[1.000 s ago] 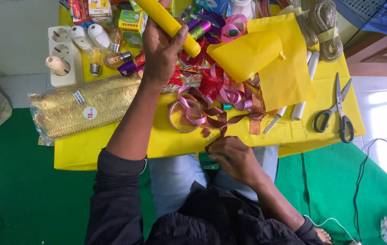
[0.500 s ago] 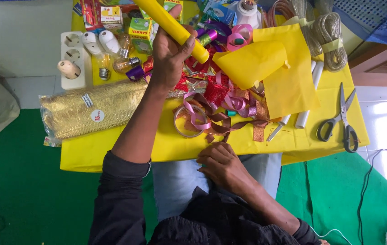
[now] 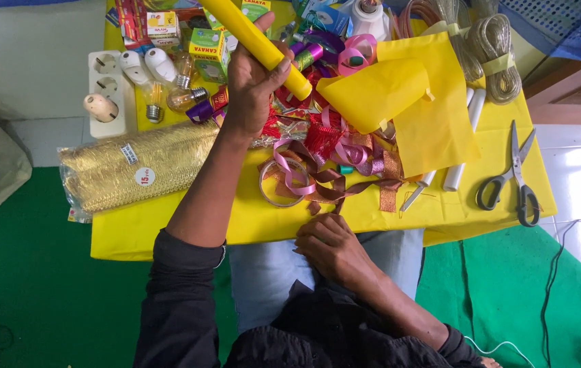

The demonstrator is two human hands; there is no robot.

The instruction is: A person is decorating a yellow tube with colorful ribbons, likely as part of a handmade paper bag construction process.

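The left hand (image 3: 253,82) reached far over the yellow-covered table (image 3: 168,228), arm extended, fingers wrapped around a yellow roll (image 3: 253,42) slanting up to the far left, above the tangle of ribbons (image 3: 324,160). The roll's far end was cut off by the picture's top edge. The right hand (image 3: 331,245) rested loosely curled at the table's near edge; whether it held anything could not be made out.

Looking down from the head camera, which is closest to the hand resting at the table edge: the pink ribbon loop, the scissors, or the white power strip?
From the right hand:
1. Pink ribbon loop, just above it on the table.
2. Scissors, out at the table's right edge.
3. White power strip, at the far left corner.
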